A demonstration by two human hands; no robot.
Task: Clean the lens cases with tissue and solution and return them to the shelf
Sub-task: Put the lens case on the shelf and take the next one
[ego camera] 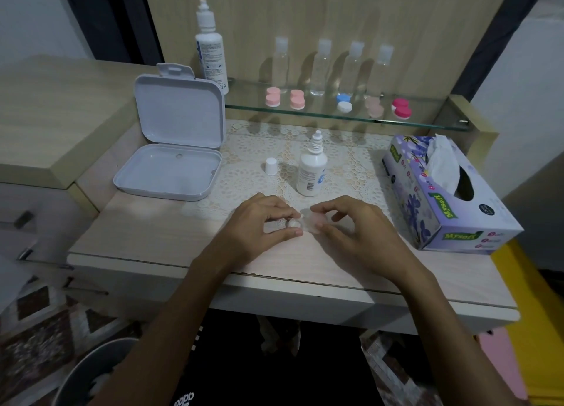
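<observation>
fingers of left hand (pixel 259 222) and right hand (pixel 351 227) pinching small translucent round-cupped lens case (pixel 308 222) over lacy mat (pixel 244 173)

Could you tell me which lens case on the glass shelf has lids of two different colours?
The blue-and-white lens case, third from the left on the glass shelf: one blue lid, one white. The others are pink shades throughout.

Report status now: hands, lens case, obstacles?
Left hand pinches small white cap. Right hand holds pale translucent lens case. Uncapped white solution bottle stands just behind.
</observation>
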